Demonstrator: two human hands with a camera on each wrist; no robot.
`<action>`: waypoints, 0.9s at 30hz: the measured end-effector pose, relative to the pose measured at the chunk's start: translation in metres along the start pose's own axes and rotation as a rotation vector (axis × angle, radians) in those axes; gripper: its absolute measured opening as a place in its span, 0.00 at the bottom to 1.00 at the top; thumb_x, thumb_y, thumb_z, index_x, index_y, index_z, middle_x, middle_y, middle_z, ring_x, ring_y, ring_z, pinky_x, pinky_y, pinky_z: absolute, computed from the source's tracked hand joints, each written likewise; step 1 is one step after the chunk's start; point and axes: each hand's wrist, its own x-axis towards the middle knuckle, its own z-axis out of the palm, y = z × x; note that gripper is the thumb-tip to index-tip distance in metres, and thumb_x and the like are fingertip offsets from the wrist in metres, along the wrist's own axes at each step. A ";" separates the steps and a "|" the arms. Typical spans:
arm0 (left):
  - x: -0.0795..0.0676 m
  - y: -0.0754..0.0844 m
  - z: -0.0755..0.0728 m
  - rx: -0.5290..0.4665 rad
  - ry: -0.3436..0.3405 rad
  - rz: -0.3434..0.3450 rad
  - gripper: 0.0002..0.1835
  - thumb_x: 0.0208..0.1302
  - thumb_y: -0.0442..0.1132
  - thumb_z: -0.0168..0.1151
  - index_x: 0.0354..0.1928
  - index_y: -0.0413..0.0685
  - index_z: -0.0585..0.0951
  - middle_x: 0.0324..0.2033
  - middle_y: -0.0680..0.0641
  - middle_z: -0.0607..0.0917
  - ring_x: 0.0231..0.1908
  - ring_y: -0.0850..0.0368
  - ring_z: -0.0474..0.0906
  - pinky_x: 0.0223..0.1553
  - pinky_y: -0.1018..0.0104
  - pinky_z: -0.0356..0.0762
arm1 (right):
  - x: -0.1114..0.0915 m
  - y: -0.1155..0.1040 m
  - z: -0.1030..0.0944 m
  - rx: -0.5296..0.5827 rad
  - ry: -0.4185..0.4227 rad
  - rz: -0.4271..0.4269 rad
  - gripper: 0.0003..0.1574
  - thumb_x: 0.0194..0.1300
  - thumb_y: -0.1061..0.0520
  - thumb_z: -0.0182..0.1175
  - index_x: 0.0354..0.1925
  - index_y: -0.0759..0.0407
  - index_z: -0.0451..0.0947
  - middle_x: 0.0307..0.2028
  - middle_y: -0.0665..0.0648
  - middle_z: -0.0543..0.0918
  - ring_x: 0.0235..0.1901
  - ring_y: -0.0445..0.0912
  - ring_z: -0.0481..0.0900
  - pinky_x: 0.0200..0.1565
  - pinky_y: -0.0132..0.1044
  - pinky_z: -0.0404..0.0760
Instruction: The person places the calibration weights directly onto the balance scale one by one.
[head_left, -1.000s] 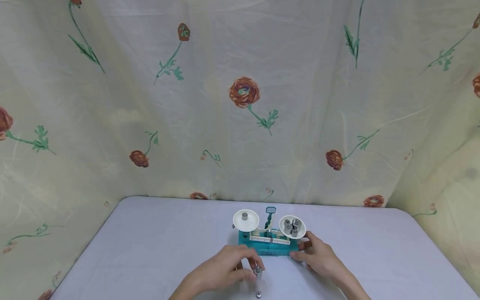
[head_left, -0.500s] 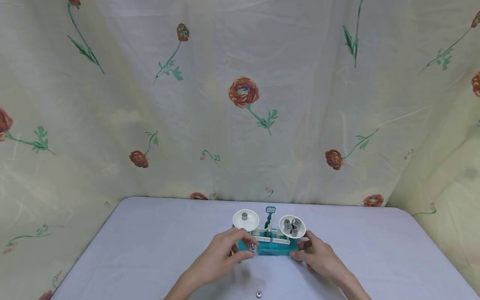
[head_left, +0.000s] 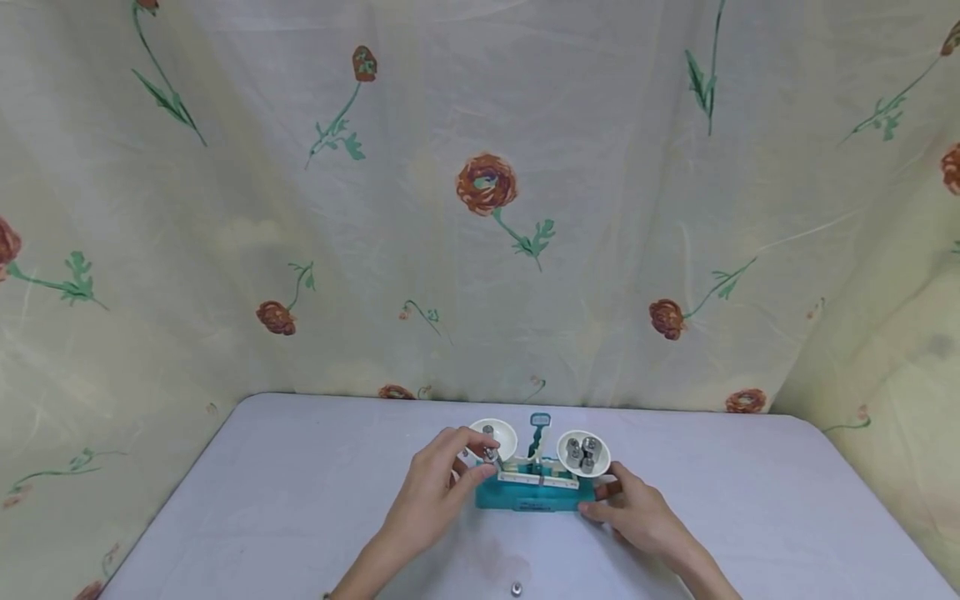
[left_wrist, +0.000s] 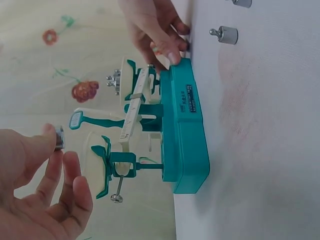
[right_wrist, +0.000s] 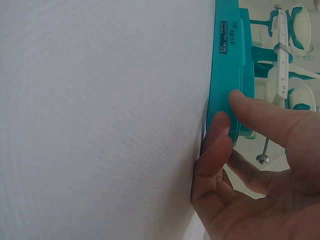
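Observation:
A teal balance scale [head_left: 535, 497] with two white pans stands on the table. My left hand [head_left: 431, 483] pinches a small silver weight [left_wrist: 59, 138] between thumb and fingers, at the near edge of the left pan [head_left: 504, 433]. One weight [head_left: 488, 430] sits in that pan, partly behind my fingers. In the right pan [head_left: 604, 461] several knobbed weights [head_left: 588, 452] stand close together. My right hand [head_left: 637, 512] grips the right end of the scale's base, the thumb on its front face in the right wrist view.
A loose knobbed weight [head_left: 516, 588] stands on the white table [head_left: 300, 500] near the front edge of the head view. Part of another weight [left_wrist: 243, 2] shows at the top of the left wrist view. A flowered curtain [head_left: 375, 250] hangs behind the table.
Carrying the weight, my left hand has moved from the near part of the table up and away to the left pan. My right hand has stayed on the base.

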 end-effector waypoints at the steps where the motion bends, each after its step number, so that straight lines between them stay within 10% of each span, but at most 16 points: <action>1: 0.000 0.000 0.000 0.004 0.015 -0.001 0.13 0.76 0.44 0.67 0.59 0.59 0.83 0.51 0.48 0.86 0.41 0.62 0.81 0.42 0.75 0.83 | 0.000 0.000 0.000 0.003 -0.001 0.002 0.43 0.66 0.51 0.76 0.70 0.64 0.70 0.53 0.61 0.86 0.42 0.46 0.81 0.35 0.38 0.85; 27: 0.012 -0.011 0.015 0.179 0.216 -0.043 0.11 0.73 0.41 0.70 0.54 0.53 0.85 0.45 0.48 0.86 0.32 0.65 0.75 0.33 0.74 0.75 | 0.000 0.001 -0.001 -0.005 -0.006 0.000 0.43 0.66 0.50 0.76 0.70 0.64 0.70 0.52 0.60 0.86 0.43 0.46 0.81 0.35 0.38 0.85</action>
